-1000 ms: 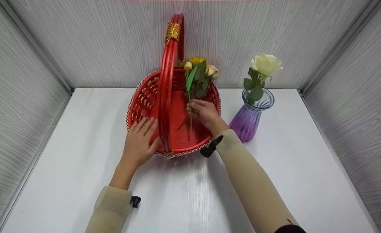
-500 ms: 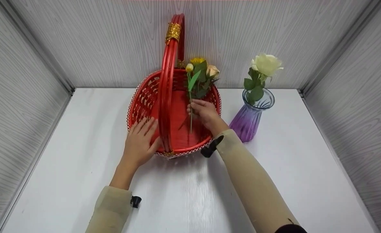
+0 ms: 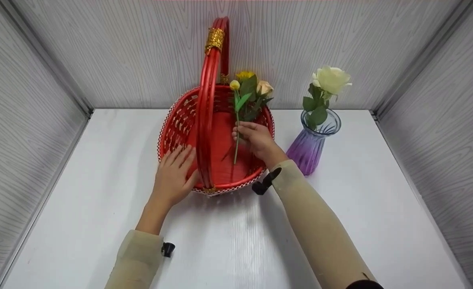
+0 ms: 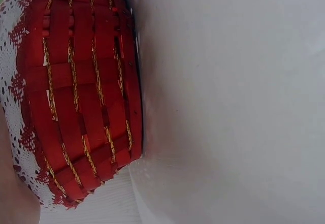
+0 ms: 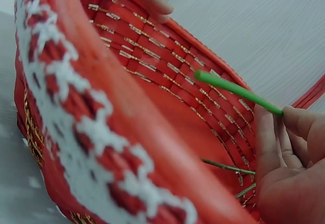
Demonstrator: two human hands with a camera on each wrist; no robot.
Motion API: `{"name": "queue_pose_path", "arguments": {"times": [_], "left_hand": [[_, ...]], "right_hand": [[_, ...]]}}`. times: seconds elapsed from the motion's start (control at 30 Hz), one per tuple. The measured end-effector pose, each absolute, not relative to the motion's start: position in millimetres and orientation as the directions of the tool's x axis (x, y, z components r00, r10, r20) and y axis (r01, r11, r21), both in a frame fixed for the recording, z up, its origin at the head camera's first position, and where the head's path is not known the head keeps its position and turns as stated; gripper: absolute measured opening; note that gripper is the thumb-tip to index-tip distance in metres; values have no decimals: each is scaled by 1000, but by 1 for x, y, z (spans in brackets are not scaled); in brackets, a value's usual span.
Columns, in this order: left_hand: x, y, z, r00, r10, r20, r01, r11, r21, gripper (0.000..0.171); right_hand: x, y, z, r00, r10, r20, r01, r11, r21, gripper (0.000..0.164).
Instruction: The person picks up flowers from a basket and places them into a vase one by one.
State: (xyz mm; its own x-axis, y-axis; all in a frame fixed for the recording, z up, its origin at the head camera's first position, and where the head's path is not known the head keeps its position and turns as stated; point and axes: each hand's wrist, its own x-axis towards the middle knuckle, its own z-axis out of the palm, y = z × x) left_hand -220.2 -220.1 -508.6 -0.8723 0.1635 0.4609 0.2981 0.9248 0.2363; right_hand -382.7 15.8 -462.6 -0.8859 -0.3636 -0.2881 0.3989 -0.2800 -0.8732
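My right hand (image 3: 256, 138) pinches the green stem (image 5: 228, 87) of a yellow tulip (image 3: 234, 85) between thumb and fingers, over the inside of a red woven basket (image 3: 176, 120). The stem's lower end hangs above the basket's red floor. My left hand (image 3: 173, 174) rests on the basket's near-left rim, its fingers straight and reaching inside. In the left wrist view, the basket's outer wall (image 4: 66, 97) shows gold cord and lace trim. A peach rose (image 3: 264, 88) and a yellow flower (image 3: 245, 75) lean at the basket's back right; their lower stems are partly hidden behind my right hand.
Right of the basket stands a blue-purple glass vase (image 3: 306, 154) holding a white rose (image 3: 331, 80). The basket's tall red handle (image 3: 206, 112) arches between my hands. Grey wood-grain panels (image 3: 140, 52) enclose the white table (image 3: 112, 224) at the back and sides.
The tulip has turned in my right hand: its green leaf now points right, and the stem's lower end has swung slightly left. My left hand stays on the rim.
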Motion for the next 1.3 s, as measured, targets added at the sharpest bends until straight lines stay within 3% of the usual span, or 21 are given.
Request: {"name": "queue_pose_path", "arguments": {"times": [0.83, 1.3], "left_hand": [[-222, -220, -513, -864, 160, 477, 299, 926, 231, 59], [-222, -220, -512, -878, 153, 454, 290, 924, 249, 60]], "right_hand": [[-368, 33, -441, -892, -394, -224, 349, -281, -894, 21], [-358, 48, -432, -897, -398, -192, 325, -298, -898, 29]]}}
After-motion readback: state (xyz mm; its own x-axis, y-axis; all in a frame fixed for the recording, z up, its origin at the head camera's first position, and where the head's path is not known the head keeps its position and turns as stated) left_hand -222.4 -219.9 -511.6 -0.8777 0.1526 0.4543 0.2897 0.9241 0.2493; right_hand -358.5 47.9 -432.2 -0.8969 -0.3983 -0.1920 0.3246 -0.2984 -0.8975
